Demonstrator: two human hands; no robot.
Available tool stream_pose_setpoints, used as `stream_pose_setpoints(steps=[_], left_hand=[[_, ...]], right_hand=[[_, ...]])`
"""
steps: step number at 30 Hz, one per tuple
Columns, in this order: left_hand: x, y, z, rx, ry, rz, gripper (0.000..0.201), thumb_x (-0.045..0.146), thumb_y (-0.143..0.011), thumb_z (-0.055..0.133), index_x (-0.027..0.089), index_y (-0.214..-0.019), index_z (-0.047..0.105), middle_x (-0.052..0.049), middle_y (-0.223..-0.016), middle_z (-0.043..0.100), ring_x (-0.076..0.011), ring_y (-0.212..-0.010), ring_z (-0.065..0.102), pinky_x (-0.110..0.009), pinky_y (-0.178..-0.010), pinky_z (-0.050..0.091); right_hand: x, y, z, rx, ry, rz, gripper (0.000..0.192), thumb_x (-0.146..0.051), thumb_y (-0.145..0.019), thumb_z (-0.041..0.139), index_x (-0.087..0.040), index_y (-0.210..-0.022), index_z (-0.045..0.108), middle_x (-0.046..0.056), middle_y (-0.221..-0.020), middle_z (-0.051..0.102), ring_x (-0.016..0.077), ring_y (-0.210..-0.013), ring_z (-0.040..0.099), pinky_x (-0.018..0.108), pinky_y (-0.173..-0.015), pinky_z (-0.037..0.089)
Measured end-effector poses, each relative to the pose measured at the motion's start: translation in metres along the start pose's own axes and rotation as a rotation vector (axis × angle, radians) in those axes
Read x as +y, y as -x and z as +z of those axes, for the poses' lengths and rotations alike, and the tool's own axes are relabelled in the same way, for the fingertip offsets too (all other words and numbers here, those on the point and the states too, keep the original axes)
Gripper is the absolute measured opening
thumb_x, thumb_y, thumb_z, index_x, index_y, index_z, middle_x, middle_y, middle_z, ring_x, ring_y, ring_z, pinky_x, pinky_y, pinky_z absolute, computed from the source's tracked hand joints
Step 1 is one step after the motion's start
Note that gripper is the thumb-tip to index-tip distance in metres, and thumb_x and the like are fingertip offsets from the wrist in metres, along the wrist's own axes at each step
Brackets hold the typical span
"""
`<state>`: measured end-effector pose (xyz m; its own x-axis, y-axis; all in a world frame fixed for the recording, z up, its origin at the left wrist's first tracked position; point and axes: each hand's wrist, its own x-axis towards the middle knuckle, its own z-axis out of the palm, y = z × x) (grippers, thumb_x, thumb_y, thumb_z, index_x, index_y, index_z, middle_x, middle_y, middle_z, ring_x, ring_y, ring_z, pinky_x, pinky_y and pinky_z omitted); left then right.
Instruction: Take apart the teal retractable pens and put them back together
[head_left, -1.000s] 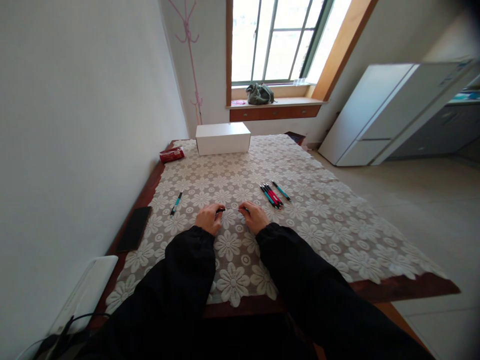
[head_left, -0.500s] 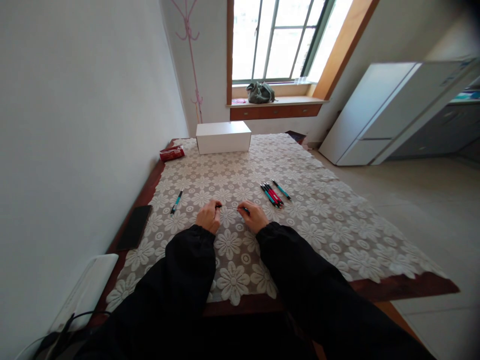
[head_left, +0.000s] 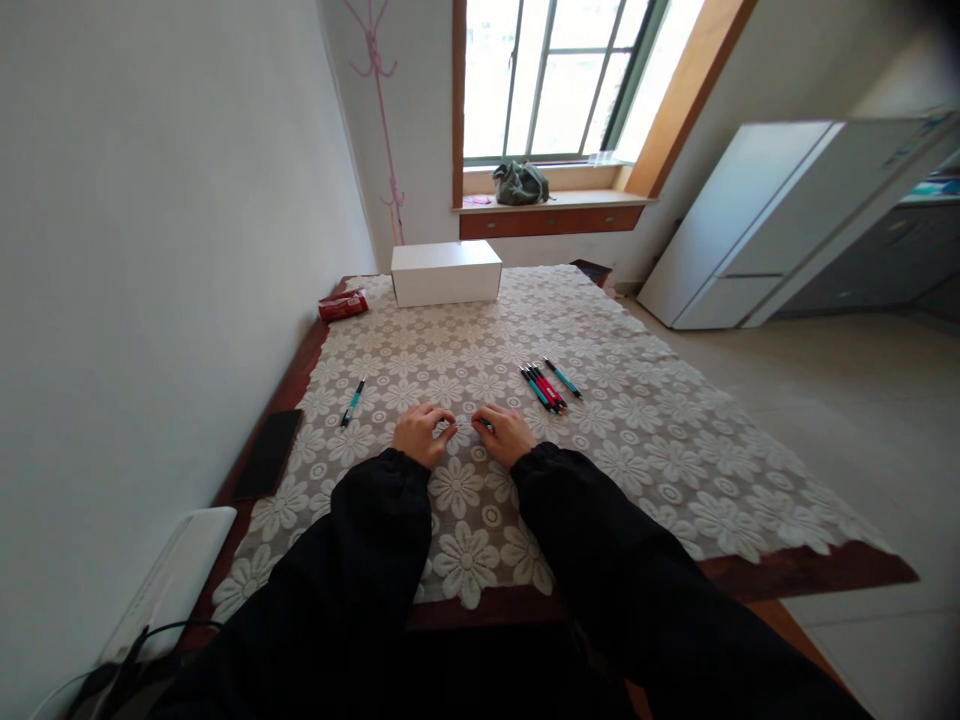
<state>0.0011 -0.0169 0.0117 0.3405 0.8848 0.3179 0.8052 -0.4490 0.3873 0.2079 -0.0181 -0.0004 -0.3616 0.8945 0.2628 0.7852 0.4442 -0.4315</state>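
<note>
In the middle of the lace tablecloth, my right hand [head_left: 506, 434] is closed round a dark pen [head_left: 487, 425], mostly hidden by the fingers. My left hand [head_left: 421, 434] faces it a short gap away, thumb and fingertips pinched together; whatever they hold is too small to make out. To the left lies a single teal and black pen [head_left: 353, 403]. Beyond my right hand, several teal, red and black pens [head_left: 544, 388] lie side by side, with another teal pen [head_left: 562, 377] slightly apart on their right.
A white box [head_left: 447, 276] stands at the table's far end, beside a red packet [head_left: 343, 305]. Along the left edge are a dark phone [head_left: 268, 455] and a white device [head_left: 174, 580] with cables. The tablecloth [head_left: 637, 465] covers most of the table.
My left hand's fingertips have moved right, closer to my right hand. The thin rod that stretched between the hands no longer shows clearly. My right hand has barely moved.
</note>
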Motion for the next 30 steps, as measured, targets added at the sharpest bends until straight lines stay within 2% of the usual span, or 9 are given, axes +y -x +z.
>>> stream_pose_setpoints(steps=[4, 10, 16, 22, 30], left_hand=[[-0.004, 0.000, 0.002, -0.015, -0.018, -0.027, 0.017, 0.034, -0.087, 0.059, 0.024, -0.091, 0.072, -0.005, -0.089, 0.064, -0.0214, -0.091, 0.058, -0.033, -0.081, 0.044], [-0.004, 0.001, 0.001, -0.038, -0.026, -0.033, 0.025, 0.038, -0.083, 0.064, 0.026, -0.104, 0.071, -0.004, -0.089, 0.064, -0.0215, -0.090, 0.058, -0.032, -0.080, 0.044], [-0.004, 0.000, 0.002, -0.039, -0.031, -0.029, 0.017, 0.035, -0.087, 0.059, 0.025, -0.091, 0.072, -0.004, -0.086, 0.064, -0.0199, -0.087, 0.059, -0.030, -0.077, 0.044], [-0.006, 0.001, 0.003, -0.052, -0.060, -0.049, 0.015, 0.033, -0.084, 0.060, 0.024, -0.088, 0.071, -0.004, -0.086, 0.064, -0.0204, -0.087, 0.059, -0.031, -0.078, 0.044], [-0.001, 0.001, 0.000, -0.053, -0.066, -0.087, 0.013, 0.027, -0.078, 0.063, 0.024, -0.087, 0.072, -0.004, -0.085, 0.065, -0.0210, -0.087, 0.059, -0.031, -0.077, 0.045]], right_hand=[[0.000, 0.000, -0.003, 0.005, 0.039, 0.031, 0.015, -0.027, -0.095, 0.050, -0.023, -0.096, 0.065, 0.003, -0.098, 0.065, 0.0171, -0.092, 0.058, 0.028, -0.082, 0.037], [0.000, 0.000, -0.004, -0.015, 0.091, 0.064, 0.017, -0.027, -0.095, 0.049, -0.023, -0.097, 0.065, 0.004, -0.100, 0.066, 0.0182, -0.094, 0.058, 0.030, -0.083, 0.036], [-0.001, 0.000, -0.006, -0.046, 0.130, 0.057, 0.017, -0.027, -0.095, 0.049, -0.024, -0.097, 0.065, 0.004, -0.100, 0.065, 0.0187, -0.096, 0.058, 0.031, -0.084, 0.036], [0.005, 0.000, -0.014, -0.040, 0.193, 0.133, 0.017, -0.026, -0.094, 0.049, -0.024, -0.095, 0.067, 0.006, -0.102, 0.065, 0.0206, -0.094, 0.057, 0.033, -0.083, 0.035], [0.004, 0.000, -0.013, -0.050, 0.186, 0.119, 0.017, -0.028, -0.094, 0.050, -0.024, -0.095, 0.067, 0.006, -0.102, 0.064, 0.0204, -0.094, 0.057, 0.032, -0.083, 0.035]])
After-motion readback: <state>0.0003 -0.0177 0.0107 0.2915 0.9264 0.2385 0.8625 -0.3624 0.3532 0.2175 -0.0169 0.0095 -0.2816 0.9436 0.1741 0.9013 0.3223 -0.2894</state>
